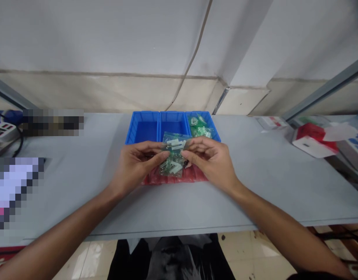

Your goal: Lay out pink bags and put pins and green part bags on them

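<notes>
My left hand (138, 163) and my right hand (212, 159) pinch a small clear, green-tinted plastic bag (176, 145) from its two sides, thumbs toward me. White strip-like pieces and what look like small metal parts show inside it. Just below the thumbs is more green-tinted plastic with white pieces (173, 167); I cannot tell whether it is the same bag or a second one. Red plastic packets (164, 179) lie in a row beneath my hands, partly hidden by them. Both hands are closed at the fingertips.
Behind my hands stand three joined blue bins (158, 126); green bags (199, 126) fill the right one. At right are an open white box with red contents (313, 140) and a small box (272, 123). A power strip (5, 132) and a blurred-out device (14, 186) lie left.
</notes>
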The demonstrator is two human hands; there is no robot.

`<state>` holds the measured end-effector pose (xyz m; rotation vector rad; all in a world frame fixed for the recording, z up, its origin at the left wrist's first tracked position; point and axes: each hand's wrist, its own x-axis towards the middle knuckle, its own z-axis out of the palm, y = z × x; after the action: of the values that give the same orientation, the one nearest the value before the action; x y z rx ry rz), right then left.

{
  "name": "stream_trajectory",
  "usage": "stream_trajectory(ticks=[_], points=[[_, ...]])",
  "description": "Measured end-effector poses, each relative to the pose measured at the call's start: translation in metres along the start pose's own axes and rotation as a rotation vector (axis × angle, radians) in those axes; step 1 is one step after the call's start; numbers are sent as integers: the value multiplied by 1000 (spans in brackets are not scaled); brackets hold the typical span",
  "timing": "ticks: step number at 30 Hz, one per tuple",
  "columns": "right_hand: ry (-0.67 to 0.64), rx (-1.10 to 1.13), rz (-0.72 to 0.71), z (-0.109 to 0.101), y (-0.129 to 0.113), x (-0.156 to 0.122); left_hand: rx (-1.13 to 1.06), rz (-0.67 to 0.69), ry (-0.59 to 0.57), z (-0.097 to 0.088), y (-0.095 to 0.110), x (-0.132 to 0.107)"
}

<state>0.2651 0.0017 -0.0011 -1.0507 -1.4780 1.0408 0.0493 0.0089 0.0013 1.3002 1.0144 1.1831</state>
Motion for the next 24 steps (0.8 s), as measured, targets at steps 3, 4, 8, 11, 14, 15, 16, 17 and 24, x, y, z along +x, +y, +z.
stream_trajectory(ticks=[3,4,8,11,14,15,16,17,24], points=[[41,-5,-85,-1,0,1,28,-28,5,-1,1,1],[68,4,-137,-1,0,1,34,-35,4,-1,1,1],[223,-127,-421,-2,3,3,10,-90,-32,-3,-1,3],[259,-307,-577,-2,4,4,-57,-156,-106,-3,-2,3],[211,-380,-633,-2,5,2,-120,-196,-112,-4,-2,3],[179,-380,-627,-1,6,2,-132,-198,-95,-4,-1,4],[140,-368,-607,-1,6,1,-139,-196,-76,-4,0,4],[102,-350,-576,-1,6,0,-144,-189,-59,-4,0,4],[34,-7,-101,4,4,-3,-103,-123,-10,-2,7,2]])
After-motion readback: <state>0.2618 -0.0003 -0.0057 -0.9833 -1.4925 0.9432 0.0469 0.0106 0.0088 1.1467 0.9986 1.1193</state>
